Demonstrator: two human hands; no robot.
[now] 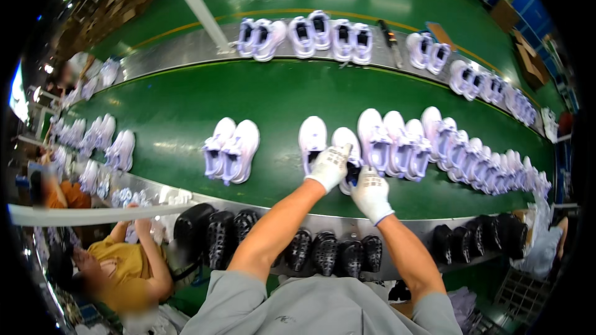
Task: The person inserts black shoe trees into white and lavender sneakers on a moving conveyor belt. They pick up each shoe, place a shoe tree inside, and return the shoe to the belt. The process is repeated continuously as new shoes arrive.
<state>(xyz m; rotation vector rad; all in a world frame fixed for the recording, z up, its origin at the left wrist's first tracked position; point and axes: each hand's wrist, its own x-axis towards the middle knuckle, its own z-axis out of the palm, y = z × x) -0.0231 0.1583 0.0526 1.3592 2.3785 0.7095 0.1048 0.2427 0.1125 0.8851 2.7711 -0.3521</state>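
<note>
Both my hands wear white gloves and work on one pale lilac sneaker (343,138), which lies toe away from me on the green belt (279,96). My left hand (330,167) reaches across from the left, its fingers closed at the tongue and opening of that sneaker. At the heel, my right hand (371,193) has its fingers closed on the collar's edge. The fingertips are partly hidden. Just left lies a matching sneaker (312,131), its opening partly covered by my left hand. A further pair of sneakers (240,149) sits apart to the left.
Close on the right, a long row of sneakers (374,133) runs along the belt. Behind it, a metal ledge (180,49) carries more pairs and a dark tool (390,40). Several black foot-shaped forms (325,253) line the near ledge. A person in a yellow top (118,257) is at left.
</note>
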